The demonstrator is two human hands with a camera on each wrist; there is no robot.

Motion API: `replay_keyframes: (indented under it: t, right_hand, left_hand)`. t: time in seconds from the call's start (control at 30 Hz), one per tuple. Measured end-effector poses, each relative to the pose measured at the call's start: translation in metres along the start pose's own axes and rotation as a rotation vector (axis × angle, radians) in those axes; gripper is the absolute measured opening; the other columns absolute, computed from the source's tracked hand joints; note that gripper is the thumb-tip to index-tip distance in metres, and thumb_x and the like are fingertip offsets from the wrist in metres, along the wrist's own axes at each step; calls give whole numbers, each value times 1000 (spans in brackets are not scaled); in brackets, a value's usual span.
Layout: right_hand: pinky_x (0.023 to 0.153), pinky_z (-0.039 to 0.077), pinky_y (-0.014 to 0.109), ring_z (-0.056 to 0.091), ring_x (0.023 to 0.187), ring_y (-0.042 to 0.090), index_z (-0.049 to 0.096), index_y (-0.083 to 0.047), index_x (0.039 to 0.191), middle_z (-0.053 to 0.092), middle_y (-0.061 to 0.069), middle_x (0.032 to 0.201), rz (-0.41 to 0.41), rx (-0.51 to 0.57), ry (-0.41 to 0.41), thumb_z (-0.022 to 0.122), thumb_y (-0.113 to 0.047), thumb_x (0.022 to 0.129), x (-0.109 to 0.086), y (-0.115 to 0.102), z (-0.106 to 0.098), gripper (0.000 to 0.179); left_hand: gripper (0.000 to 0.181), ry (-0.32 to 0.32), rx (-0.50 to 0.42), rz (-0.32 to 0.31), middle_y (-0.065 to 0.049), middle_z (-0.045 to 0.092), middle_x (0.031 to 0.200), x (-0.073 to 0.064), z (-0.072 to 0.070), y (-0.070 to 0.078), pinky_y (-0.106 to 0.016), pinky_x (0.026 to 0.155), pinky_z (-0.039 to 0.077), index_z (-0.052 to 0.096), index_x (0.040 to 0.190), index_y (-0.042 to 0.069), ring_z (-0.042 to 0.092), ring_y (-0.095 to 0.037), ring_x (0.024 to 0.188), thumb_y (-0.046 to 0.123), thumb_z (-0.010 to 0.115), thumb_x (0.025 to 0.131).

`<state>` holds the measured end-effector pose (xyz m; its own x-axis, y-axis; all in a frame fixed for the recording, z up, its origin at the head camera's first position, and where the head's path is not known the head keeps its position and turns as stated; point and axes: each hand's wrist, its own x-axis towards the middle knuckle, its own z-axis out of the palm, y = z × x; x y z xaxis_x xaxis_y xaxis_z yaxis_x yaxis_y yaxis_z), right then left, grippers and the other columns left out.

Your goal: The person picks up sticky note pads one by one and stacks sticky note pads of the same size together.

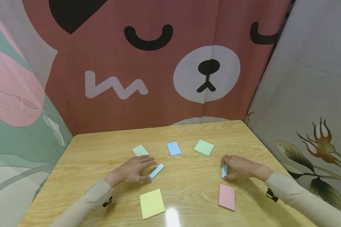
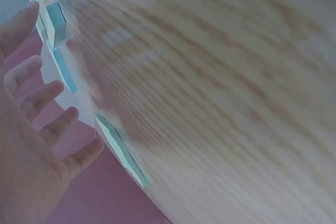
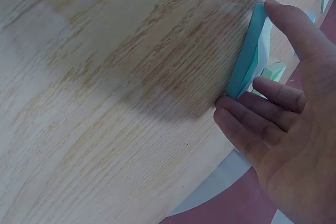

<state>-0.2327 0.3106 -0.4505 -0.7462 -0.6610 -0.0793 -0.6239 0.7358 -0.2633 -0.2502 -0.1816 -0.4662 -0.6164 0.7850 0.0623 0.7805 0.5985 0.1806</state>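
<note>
My right hand (image 1: 238, 166) pinches a light blue sticky note pad (image 1: 224, 170) by its ends at the table's right. In the right wrist view the pad (image 3: 247, 53) stands on its long edge on the table, between thumb and fingertips. On the left, another light blue sticky note pad (image 1: 157, 171) also stands on edge. My left hand (image 1: 132, 169) is beside it, fingers spread and holding nothing. In the left wrist view the fingers of the left hand (image 2: 37, 124) are apart. A green pad (image 1: 140, 150) lies just beyond this hand, partly covered by it.
On the wooden table (image 1: 187, 176) lie a blue pad (image 1: 174, 148) and a second green pad (image 1: 204, 148) farther back. Nearer the front are a yellow pad (image 1: 152, 204) and a pink pad (image 1: 226, 197). Printed curtains (image 1: 159, 110) hang along the back and sides.
</note>
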Motion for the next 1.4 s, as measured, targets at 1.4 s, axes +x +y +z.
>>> replay_keyframes:
  t: [1.4]
  right_hand:
    - [67,44,30,45,77,9,56,-12,95,49,-4,95,-23,-45,-34,80,-39,82,4,-4,-4,38]
  left_hand:
    - [68,-108,-33,159,-9,50,146,27,-11,12,-43,103,44,53,142,4,45,-30,134,7,81,80]
